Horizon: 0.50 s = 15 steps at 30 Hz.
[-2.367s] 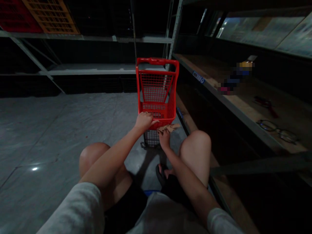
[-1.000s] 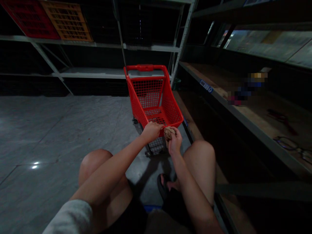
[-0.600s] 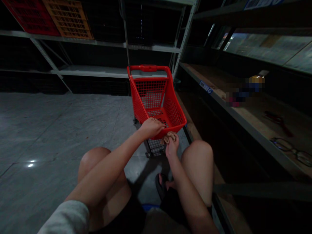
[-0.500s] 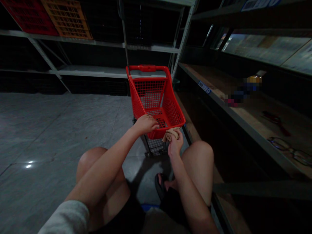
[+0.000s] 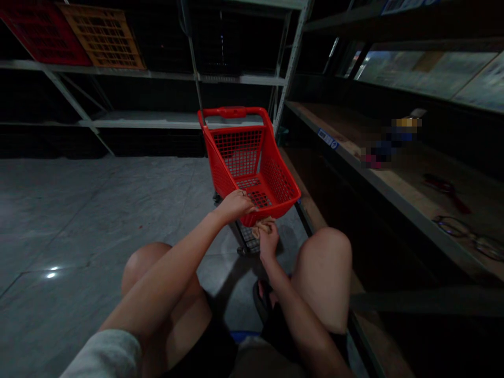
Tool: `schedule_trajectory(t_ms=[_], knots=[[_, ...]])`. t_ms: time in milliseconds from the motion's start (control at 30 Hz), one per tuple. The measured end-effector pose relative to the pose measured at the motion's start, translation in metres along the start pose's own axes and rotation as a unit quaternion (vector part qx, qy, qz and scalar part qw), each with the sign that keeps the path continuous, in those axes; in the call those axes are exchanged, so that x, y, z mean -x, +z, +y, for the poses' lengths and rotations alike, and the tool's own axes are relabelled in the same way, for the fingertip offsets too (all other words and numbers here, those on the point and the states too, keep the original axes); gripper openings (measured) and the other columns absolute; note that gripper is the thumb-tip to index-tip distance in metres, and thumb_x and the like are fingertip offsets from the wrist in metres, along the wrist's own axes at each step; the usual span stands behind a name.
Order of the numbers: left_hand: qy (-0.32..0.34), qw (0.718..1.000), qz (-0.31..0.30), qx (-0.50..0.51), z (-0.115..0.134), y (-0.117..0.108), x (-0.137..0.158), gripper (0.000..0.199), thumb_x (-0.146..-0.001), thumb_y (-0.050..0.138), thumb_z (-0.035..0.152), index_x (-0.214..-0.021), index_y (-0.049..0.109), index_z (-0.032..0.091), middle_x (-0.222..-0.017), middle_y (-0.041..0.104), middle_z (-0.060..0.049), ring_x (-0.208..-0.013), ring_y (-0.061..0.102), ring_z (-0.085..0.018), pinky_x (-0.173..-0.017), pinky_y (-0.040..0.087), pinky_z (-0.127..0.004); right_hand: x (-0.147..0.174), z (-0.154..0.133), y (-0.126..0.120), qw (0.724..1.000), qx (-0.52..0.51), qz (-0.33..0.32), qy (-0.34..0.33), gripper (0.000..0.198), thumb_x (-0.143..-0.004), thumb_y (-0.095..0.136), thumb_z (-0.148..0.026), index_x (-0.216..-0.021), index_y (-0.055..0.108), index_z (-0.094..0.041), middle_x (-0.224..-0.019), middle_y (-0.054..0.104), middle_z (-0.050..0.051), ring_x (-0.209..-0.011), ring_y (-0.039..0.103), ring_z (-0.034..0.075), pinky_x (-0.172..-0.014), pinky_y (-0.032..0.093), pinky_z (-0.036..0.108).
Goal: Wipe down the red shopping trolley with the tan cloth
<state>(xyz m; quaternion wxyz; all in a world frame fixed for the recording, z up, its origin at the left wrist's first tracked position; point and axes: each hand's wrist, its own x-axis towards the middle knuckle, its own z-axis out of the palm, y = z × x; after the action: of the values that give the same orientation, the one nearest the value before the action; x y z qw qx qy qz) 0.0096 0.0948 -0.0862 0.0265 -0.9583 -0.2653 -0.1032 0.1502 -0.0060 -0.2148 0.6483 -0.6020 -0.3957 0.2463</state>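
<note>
A red plastic shopping cart (image 5: pixel 230 170) stands just in front of my knees, its basket showing nothing inside. My left hand (image 5: pixel 236 205) is closed over the rim at the cart's near left corner. In my right hand (image 5: pixel 269 241) a crumpled brown cloth (image 5: pixel 263 227) is pinched, just below the near rim, against or very close to the front of the basket. The fingertips of the right hand are partly hidden by the cloth.
On the right runs a wooden shelf (image 5: pixel 397 173) with eyeglasses (image 5: pixel 452 227), a dark red object (image 5: pixel 444 189) and a blurred-out item. Behind the cart stands a white metal rack (image 5: pixel 161 119) with a red crate (image 5: pixel 43 34) and an orange crate (image 5: pixel 104 39).
My right hand has moved left and down with the cloth, from the rim to below it. The left hand has shifted slightly down, its fingers now lower over the rim.
</note>
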Motion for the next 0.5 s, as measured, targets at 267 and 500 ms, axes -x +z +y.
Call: schedule_trajectory(t_ms=[267, 500], knots=[[0.007, 1.000, 0.001, -0.005, 0.025, 0.010, -0.013, 0.035, -0.102, 0.048, 0.038, -0.089, 0.076, 0.020, -0.091, 0.078, -0.006, -0.093, 0.062, -0.022, -0.088, 0.038, -0.036, 0.003, 0.002, -0.008, 0.990, 0.076, 0.098, -0.066, 0.018, -0.074, 0.061, -0.027, -0.091, 0.059, -0.022, -0.110, 0.053, 0.008, -0.106, 0.054, 0.024, -0.102, 0.046, 0.041], [0.045, 0.999, -0.016, 0.001, 0.034, 0.007, -0.016, 0.030, -0.101, 0.051, 0.039, -0.094, 0.075, 0.022, -0.098, 0.078, -0.005, -0.097, 0.063, -0.021, -0.085, 0.036, -0.035, 0.029, 0.013, 0.000, 0.990, 0.070, 0.123, -0.030, 0.015, -0.075, 0.057, -0.020, -0.090, 0.056, -0.022, -0.106, 0.052, 0.009, -0.099, 0.054, 0.025, -0.096, 0.050, 0.042]])
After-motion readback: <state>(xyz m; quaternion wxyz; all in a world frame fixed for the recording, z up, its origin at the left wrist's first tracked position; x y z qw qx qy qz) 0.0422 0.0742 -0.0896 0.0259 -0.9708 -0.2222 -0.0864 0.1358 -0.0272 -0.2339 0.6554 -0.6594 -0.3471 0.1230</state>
